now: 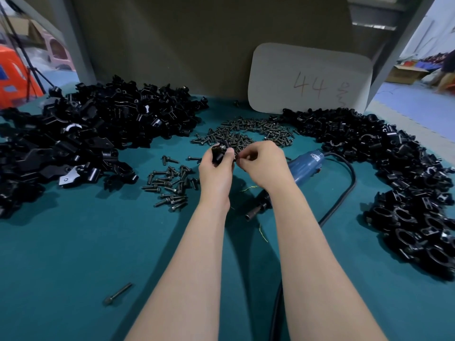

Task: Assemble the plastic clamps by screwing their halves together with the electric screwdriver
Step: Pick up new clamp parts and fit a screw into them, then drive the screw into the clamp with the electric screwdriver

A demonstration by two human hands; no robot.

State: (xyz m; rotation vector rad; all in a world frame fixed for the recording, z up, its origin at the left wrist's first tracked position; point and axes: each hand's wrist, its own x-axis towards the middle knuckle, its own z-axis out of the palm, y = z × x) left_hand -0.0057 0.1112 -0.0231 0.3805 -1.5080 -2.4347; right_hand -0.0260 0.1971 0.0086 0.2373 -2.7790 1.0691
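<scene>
Your forearms reach out over the teal worktop (73, 254). A dark pin-like bit (117, 293) lies alone to the left of them, and a black cord (339, 203) runs up on the right to the electric screwdriver (304, 167). That tool lies flat on the worktop, partly hidden by your right wrist. Neither of your hands is on it, so nothing is being driven at this moment.

Your left hand (214, 169) is curled round a black clamp piece (218, 153) and holds it up off the worktop. Your right hand (264, 163) has its fingertips pinched on a screw (236, 157) right beside that piece, as far as so small a thing can be read. I judge you are seating a screw by hand, with the driving yet to come for this clamp.

Just left of your hands lies a small scatter of screws (170, 187), and beyond your fingers a much bigger screw heap (246, 134).

On the right, the long pile (406, 193) looks like finished clamps, since many near ones show a closed round bore. On the left, the large heap of black parts (86, 134) looks like loose halves waiting their turn. Going by the two, a fair share is done, but plenty of halves and screws are left.

Farthest back, a pale card marked "44" (310, 80) leans against the wall.
</scene>
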